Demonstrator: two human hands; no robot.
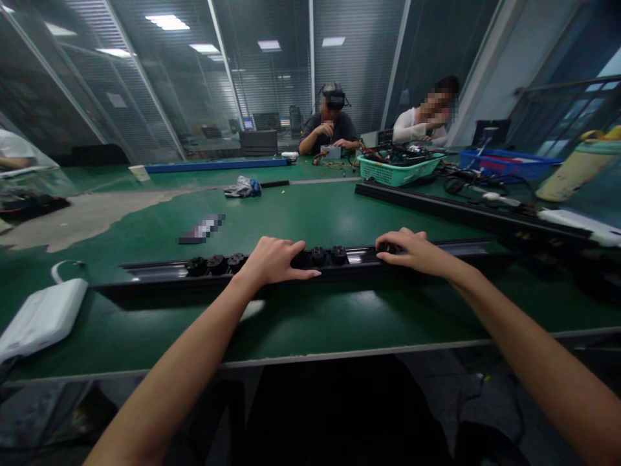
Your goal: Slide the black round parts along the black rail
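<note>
A long black rail [169,283] with an open channel lies across the table in front of me. Several round-topped black socket modules [216,264] sit in its channel, on both sides of my left hand. My left hand [272,261] grips the rail from above, thumb along the near edge and fingers over the far side; a dark module shows between thumb and forefinger. Farther right, my right hand [407,250] curls its fingers and thumb around another black socket module [388,247] at the channel. The undersides of my fingers are hidden.
Another long black rail [436,206] lies at the right. Behind it stand a green basket [398,173] of cables and a blue tray [509,165]. A white box-like device [46,317] is at left, a blurred phone-like item [201,230] beyond the rail. Two people sit opposite.
</note>
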